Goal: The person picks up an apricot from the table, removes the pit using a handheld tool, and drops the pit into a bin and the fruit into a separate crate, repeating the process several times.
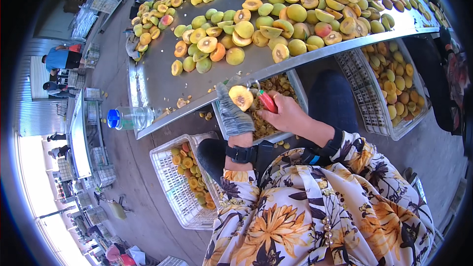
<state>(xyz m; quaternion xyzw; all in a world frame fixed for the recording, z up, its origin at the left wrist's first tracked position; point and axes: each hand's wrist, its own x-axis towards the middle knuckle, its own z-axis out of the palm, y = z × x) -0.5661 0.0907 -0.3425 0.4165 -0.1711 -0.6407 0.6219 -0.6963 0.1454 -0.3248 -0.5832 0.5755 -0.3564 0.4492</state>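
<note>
My left hand (233,112), in a grey knit glove, holds a halved yellow stone fruit (240,97) with its cut face up and a brown centre showing. In my bare right hand (286,112) is a pitting tool (266,101) with a red handle and a curved metal loop. The loop is close beside the fruit half; whether they touch I cannot tell. Both hands are just off the near edge of a metal table (159,81), above a crate (275,81) holding brown pits and scraps. A large pile of halved fruit (258,33) lies on the table.
Left of my legs is a white plastic crate (162,177) with fruit halves; another crate (369,99) of fruit stands at right. A clear bottle with a blue lid (135,118) sits at the table's left corner. Another person (458,77) is at far right.
</note>
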